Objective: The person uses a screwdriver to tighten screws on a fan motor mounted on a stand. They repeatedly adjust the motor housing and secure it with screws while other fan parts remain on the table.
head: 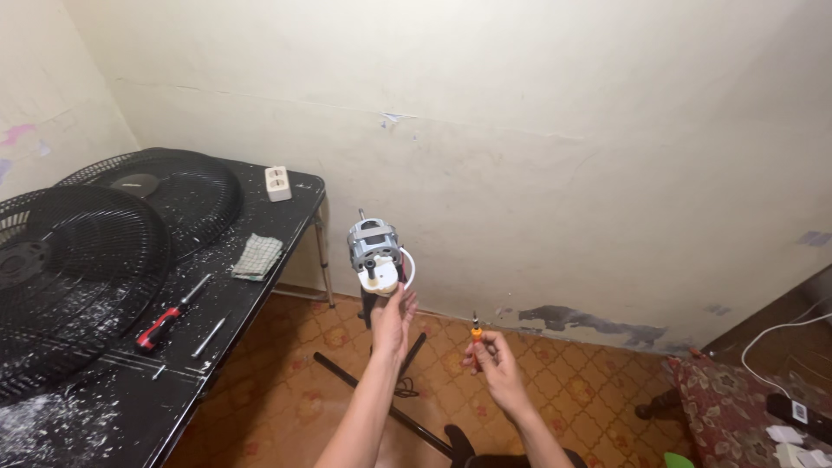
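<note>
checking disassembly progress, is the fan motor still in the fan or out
Out: the left hand holds the fan motor up in the air, apart from the grilles on the table.

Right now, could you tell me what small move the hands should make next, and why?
Probably bring the small orange-handled screwdriver in the right hand up to the grey metal fan motor, since the left hand holds the motor raised and the tip is still apart from it.
</note>
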